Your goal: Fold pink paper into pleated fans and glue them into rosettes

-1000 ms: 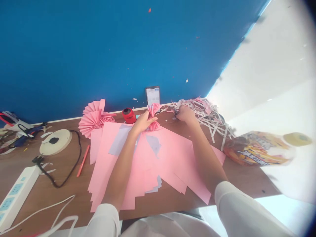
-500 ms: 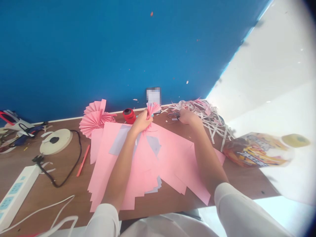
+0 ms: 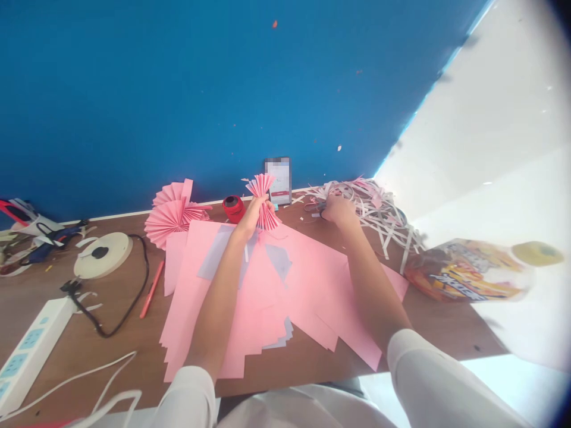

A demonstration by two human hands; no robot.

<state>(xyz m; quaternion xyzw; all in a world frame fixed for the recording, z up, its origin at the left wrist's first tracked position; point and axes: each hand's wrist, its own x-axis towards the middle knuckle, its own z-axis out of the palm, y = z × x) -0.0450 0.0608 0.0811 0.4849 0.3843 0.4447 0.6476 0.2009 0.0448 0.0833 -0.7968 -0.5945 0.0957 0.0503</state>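
- Blue wall [image 3: 223, 89]: background, meeting a white surface at right.
- Brown counter [image 3: 446, 333]: work surface along the foot of the wall.
- Pink sheets [image 3: 303, 285]: overlapping stack, spread across the middle of the counter beneath both forearms.
- Tangled paper strips [image 3: 379, 220]: heap at the far right, beside the right hand.
- Pink rosettes [image 3: 172, 217]: pleated, at the far left of the sheets.
- Left hand [image 3: 253, 219]: grip closed about the narrow middle of a pleated pink fan.
- Right hand [image 3: 339, 211]: fingers curled at a dark implement; whether the grip is closed upon it cannot be told.
- Pleated pink fan [image 3: 268, 220]: upright above the sheets' far edge, flaring at both ends.
- Phone [image 3: 282, 181]: propped against the wall, behind the fan.
- Red roll [image 3: 233, 208]: just left of the left hand.
- Dark implement [image 3: 320, 208]: largely hidden.
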